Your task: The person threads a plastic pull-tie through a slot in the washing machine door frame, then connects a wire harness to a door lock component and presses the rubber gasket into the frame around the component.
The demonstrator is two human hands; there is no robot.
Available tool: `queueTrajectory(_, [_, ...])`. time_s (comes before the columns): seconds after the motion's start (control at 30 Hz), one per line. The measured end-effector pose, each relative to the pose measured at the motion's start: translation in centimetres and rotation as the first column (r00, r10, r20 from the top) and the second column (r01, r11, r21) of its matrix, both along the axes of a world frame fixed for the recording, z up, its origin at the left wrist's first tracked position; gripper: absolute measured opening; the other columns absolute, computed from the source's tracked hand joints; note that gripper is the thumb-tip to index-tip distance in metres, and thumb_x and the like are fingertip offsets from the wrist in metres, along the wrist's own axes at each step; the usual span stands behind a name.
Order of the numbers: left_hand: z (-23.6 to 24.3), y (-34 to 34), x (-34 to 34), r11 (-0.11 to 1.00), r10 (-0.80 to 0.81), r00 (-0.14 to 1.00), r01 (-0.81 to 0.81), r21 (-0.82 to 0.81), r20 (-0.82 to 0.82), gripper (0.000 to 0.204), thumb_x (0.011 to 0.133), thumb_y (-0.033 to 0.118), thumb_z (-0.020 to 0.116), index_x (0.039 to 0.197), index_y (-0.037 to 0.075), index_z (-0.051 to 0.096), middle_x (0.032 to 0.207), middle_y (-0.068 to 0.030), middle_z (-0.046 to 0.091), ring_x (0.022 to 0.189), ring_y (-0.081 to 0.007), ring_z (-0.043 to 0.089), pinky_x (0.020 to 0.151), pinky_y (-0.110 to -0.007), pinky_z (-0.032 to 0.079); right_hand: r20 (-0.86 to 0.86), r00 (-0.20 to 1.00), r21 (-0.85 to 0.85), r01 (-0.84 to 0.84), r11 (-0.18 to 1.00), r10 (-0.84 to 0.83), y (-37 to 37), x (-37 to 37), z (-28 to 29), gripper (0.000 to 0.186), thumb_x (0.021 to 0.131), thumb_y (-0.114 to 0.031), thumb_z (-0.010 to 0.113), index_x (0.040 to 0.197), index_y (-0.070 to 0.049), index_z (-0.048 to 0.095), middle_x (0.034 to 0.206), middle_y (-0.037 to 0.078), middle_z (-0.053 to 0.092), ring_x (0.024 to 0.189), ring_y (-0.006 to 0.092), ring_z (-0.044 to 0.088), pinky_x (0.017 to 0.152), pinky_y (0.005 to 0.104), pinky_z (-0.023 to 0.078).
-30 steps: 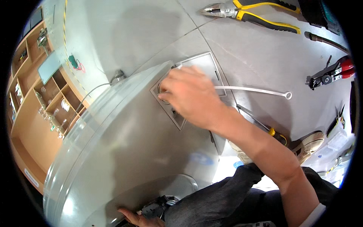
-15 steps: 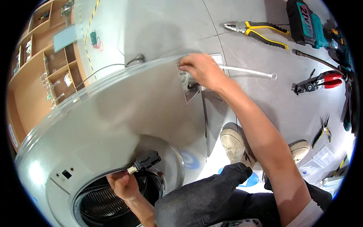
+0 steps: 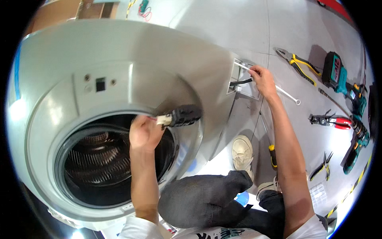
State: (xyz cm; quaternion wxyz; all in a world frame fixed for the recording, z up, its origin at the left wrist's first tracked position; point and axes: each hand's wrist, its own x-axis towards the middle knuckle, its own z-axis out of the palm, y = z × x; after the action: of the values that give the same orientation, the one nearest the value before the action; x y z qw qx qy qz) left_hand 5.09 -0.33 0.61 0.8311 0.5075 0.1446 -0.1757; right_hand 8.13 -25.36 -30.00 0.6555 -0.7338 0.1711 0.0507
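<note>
Washing machine (image 3: 167, 47): one, door opening's rim (image 3: 61, 171) exposed. Left hand (image 3: 144, 133): blurred, fingers curled behind a white plug (image 3: 164, 119) with a black plastic block (image 3: 187, 115), before the opening. Right hand (image 3: 262, 81): pinched a white rod (image 3: 287, 95) at the corner hatch (image 3: 232, 75). Step, we judged: handling both parts at once; next move called for steady grips (the plug's wiring was mostly hidden). Room for the rod: floor (image 3: 308, 93) between yellow-black pliers (image 3: 295, 60) and red-handled pliers (image 3: 332, 120); tightest edge, the hatch.

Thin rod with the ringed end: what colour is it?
The thin rod is white, best seen in the head view.
</note>
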Motion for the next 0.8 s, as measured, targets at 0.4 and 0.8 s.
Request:
queueTrajectory(0.4, [-0.7,-1.7,2.1,0.988,0.092,0.995,-0.089,0.123,-0.025,0.032,0.099,0.026,0.04,0.121,0.007,0.055,0.12,-0.0065,0.058,0.11,-0.0225,0.054,0.094,-0.037,0.042,-0.006,1.0,0.015,-0.021,1.0,0.021,1.7,1.9,2.6,0.032,0.084,-0.033,0.066,0.096,-0.004,0.07,0.084,0.013,0.069,0.076,0.0259,0.064,0.075,0.0349,0.046])
queueTrajectory(0.8, [-1.3,-0.4,5.8,0.97,-0.233,0.971,0.236,0.064,-0.052,0.046,0.097,0.044,0.036,0.122,0.011,0.055,0.12,-0.0075,0.058,0.109,-0.0248,0.055,0.088,-0.04,0.047,0.159,0.985,0.18,0.038,0.983,-0.067,3.1,2.3,1.0,0.025,0.086,-0.02,0.064,0.1,0.001,0.068,0.095,0.013,0.07,0.086,0.022,0.065,0.078,0.0315,0.049])
